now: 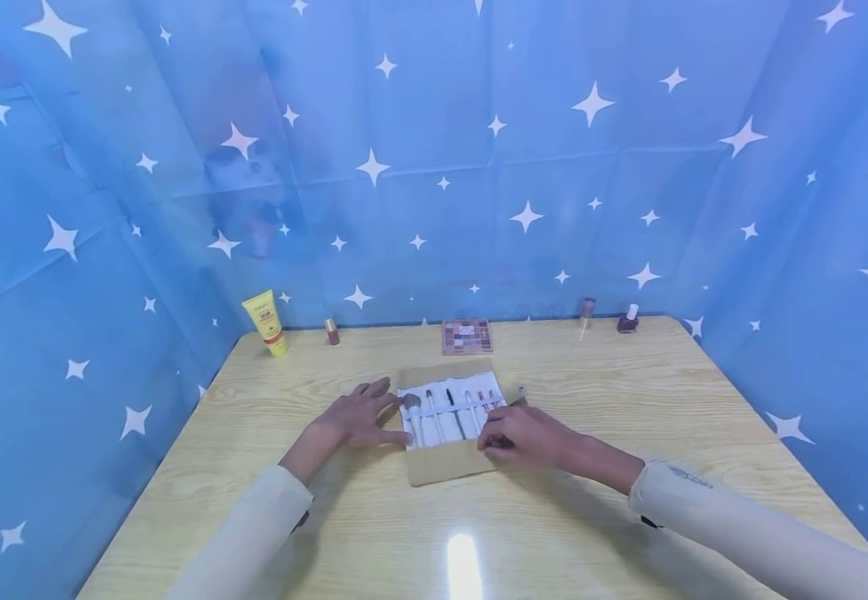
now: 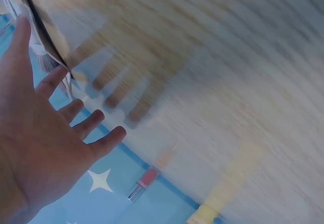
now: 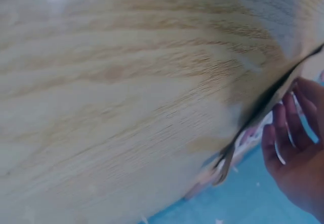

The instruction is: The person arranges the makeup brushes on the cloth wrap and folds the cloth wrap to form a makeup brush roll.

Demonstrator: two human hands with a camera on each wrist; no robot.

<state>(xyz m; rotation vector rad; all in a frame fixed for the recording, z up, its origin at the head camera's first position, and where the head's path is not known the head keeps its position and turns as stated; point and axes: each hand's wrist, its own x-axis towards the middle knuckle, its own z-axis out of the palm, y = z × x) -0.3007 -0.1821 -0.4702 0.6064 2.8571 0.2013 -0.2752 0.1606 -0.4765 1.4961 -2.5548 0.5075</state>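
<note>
A brown-edged brush roll (image 1: 445,468) lies unfolded mid-table, its white inside holding several makeup brushes, a thick dark-bristled one (image 1: 414,410) at the left end. My left hand (image 1: 355,417) is at its left edge with fingers spread; in the left wrist view the same hand (image 2: 55,127) has its thumb and index finger by that edge. At the right end, my right hand (image 1: 527,435) has curled fingers and pinches the roll's edge, covering part of that side. The right wrist view shows the right hand's fingers (image 3: 286,122) against the roll's edge (image 3: 258,110).
Behind the roll lies an eyeshadow palette (image 1: 467,337). Toward the back left stand a yellow tube (image 1: 265,323) and a small red-and-gold lipstick (image 1: 332,332). A dark nail polish bottle (image 1: 627,322) and a slim capped item (image 1: 587,312) stand back right. A blue starred curtain (image 1: 434,208) surrounds the table.
</note>
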